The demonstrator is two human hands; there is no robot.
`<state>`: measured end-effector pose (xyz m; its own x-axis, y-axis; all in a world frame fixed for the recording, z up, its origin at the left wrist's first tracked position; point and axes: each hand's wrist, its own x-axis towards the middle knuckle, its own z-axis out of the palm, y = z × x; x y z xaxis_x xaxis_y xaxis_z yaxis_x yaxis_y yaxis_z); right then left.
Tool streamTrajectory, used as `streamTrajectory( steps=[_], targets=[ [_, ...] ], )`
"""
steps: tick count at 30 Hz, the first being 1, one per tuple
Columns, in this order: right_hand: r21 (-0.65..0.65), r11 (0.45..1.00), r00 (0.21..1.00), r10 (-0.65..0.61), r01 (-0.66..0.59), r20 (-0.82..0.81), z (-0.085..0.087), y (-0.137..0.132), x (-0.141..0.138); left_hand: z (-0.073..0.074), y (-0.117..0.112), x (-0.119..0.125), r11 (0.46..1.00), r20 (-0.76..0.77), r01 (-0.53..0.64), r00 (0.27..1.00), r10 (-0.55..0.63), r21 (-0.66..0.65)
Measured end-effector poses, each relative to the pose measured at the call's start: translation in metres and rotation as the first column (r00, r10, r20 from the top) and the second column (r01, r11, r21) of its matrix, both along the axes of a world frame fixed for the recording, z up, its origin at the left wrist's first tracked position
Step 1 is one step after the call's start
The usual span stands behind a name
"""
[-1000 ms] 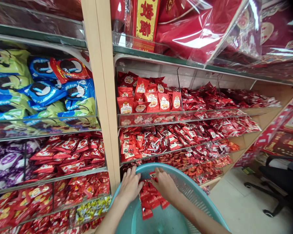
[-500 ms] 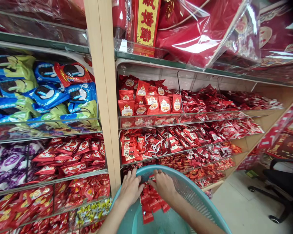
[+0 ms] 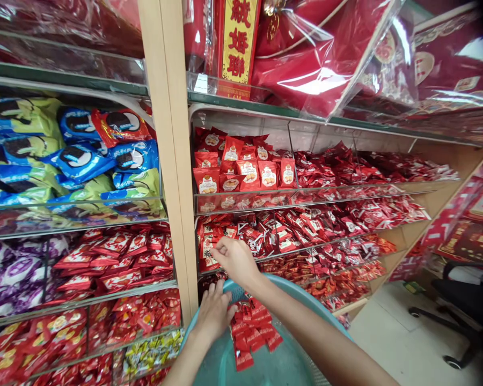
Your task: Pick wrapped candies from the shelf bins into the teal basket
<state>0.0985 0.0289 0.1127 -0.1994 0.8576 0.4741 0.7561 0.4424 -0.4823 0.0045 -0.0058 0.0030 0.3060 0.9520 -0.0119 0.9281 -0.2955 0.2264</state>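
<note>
A teal plastic basket (image 3: 284,284) is below me, with several small red packets (image 3: 251,329) lying in it. My left hand (image 3: 213,313) is closed over its back-left rim, thumb on the inner side beside the packets. My right hand (image 3: 239,262) is above the rim, in front of a shelf compartment of red packets with black characters (image 3: 207,242). Its fingers are curled together at those packets; whether one is between them is hidden.
Shelves of wrapped sweets surround the basket: blue-green packets (image 3: 80,155) and purple ones (image 3: 14,273) at left, red packets (image 3: 247,169) ahead. Between the units stands a wooden upright (image 3: 173,161). At right, a black wheeled chair (image 3: 462,305) is on the tiled floor (image 3: 394,343).
My right hand has risen out of the basket and moved left to the shelf packets. My left hand has stayed at the rim. The packets in the basket are more exposed.
</note>
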Motion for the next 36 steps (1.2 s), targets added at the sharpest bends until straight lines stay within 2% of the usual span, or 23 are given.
streamTrajectory(
  steps=[3,6,12,16,19,22,26,29,31,33,36],
  targets=[
    [-0.028,1.0,1.0,-0.009,0.008,-0.022,0.001,0.014,-0.023,0.001,0.0,-0.001,1.0,-0.006,-0.002,1.0,0.003,0.001],
    [-0.043,0.998,0.999,-0.038,0.038,-0.02,0.0,0.02,-0.034,0.001,0.0,-0.002,1.0,-0.001,0.008,1.0,-0.008,-0.003],
    [-0.069,0.996,0.988,-0.058,0.048,-0.143,-0.008,0.029,-0.03,0.002,-0.001,-0.002,0.999,0.015,0.012,1.0,-0.011,-0.045],
    [-0.069,0.998,0.969,-0.003,-0.014,-0.246,-0.011,0.035,-0.027,0.002,-0.001,-0.002,0.999,0.009,0.013,1.0,-0.013,-0.032],
    [-0.047,0.995,0.925,0.06,-0.083,-0.375,-0.012,0.036,-0.025,0.0,-0.001,-0.002,1.0,0.011,0.017,1.0,-0.017,-0.01],
    [-0.067,0.986,0.838,0.092,-0.151,-0.537,-0.012,0.03,-0.018,-0.002,-0.001,-0.003,1.0,0.019,0.02,1.0,-0.021,0.008],
    [-0.07,0.958,0.673,0.143,-0.279,-0.726,-0.011,0.008,0.003,-0.004,0.001,-0.003,1.0,0.025,0.025,0.999,-0.025,0.01],
    [-0.061,0.939,0.618,0.173,-0.339,-0.767,-0.008,-0.019,0.029,-0.006,0.002,-0.004,1.0,0.044,0.011,0.999,-0.012,0.012],
    [-0.077,0.918,0.642,0.21,-0.389,-0.738,-0.009,-0.039,0.053,-0.006,0.003,-0.004,1.0,0.093,0.004,0.996,-0.006,0.016],
    [-0.152,0.881,0.7,0.239,-0.447,-0.673,-0.014,-0.055,0.078,-0.005,0.004,-0.004,1.0,0.181,0.008,0.983,-0.012,0.022],
    [-0.282,0.854,0.793,0.219,-0.438,-0.569,-0.035,-0.07,0.11,-0.002,0.007,-0.003,1.0,0.33,-0.014,0.944,0.022,-0.027]
  ],
)
